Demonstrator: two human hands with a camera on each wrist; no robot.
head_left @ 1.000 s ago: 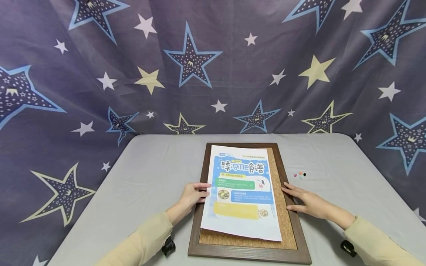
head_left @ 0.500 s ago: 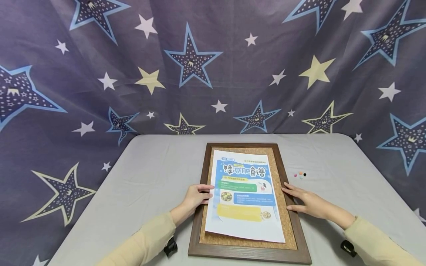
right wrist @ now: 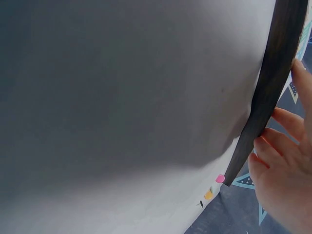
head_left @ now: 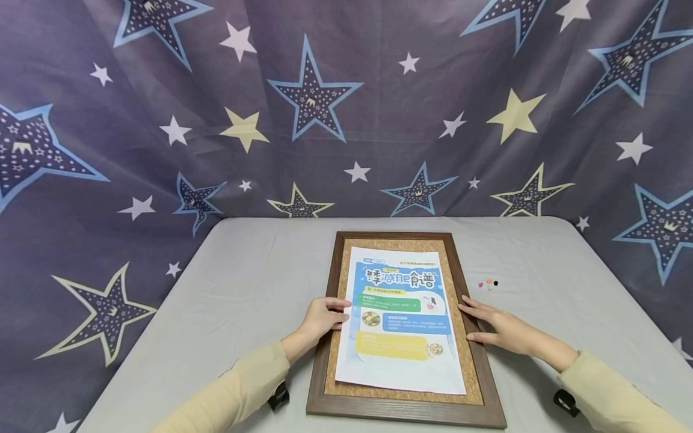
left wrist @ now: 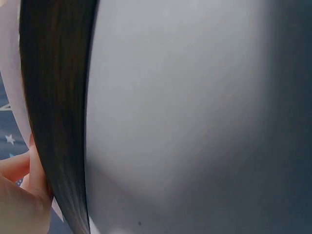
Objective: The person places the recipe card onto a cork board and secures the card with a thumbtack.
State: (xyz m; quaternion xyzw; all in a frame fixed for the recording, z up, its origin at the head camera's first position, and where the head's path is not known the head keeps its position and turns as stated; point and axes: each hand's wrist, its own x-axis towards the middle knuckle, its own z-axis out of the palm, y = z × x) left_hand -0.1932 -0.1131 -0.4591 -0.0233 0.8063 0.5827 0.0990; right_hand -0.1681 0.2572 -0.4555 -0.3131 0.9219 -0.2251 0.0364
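Observation:
A printed paper sheet (head_left: 400, 374) with blue, green and yellow blocks lies slightly tilted on a cork board (head_left: 468, 388) in a dark brown wooden frame (head_left: 406, 410). At the sheet's left edge, my left hand (head_left: 318, 320) pinches the paper, its wrist side passing over the frame's left bar. My right hand (head_left: 506, 329) rests its fingertips against the right bar, fingers spread. The left wrist view has part of the left hand (left wrist: 24, 200) beside the frame's bar (left wrist: 58, 97). In the right wrist view, fingers of the right hand (right wrist: 282, 170) touch the bar (right wrist: 273, 83).
Several small coloured pieces, perhaps pushpins (head_left: 489, 282), lie on the grey tablecloth (head_left: 260, 264) right of the board. A star-patterned curtain (head_left: 346, 108) hangs behind the table. Dark straps (head_left: 566, 403) sit at both wrists.
My left hand has moved slightly right with the paper sheet, which has slid right and a little nearer, baring cork along its top and left. The right hand stays still on the frame.

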